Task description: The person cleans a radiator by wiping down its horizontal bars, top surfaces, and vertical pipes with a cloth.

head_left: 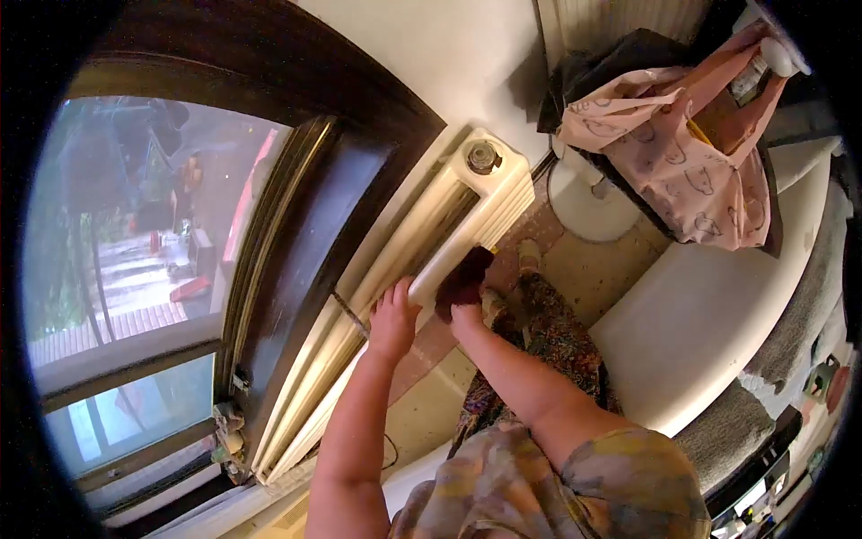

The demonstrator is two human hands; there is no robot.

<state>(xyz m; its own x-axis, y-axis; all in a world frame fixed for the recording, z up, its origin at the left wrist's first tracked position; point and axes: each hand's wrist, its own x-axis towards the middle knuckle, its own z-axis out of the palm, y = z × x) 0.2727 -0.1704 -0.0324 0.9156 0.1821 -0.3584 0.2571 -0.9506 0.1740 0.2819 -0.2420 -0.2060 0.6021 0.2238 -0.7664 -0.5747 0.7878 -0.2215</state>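
Observation:
A cream column radiator (437,260) runs along the wall beneath the window, with a round fitting at its far end. On its top edge rests my left hand (392,319), fingers spread over the metal and holding nothing. Bunched in my right hand (465,314) is a dark maroon cloth (462,286), which touches or nearly touches the radiator's front side. The cloth hides most of the right fingers.
A dark-framed window (162,225) stands to the left. On the right, a pink patterned bag (687,171) hangs above a round white base (588,202). A white rounded sofa-like side (673,323) and grey towels (799,314) lie at lower right.

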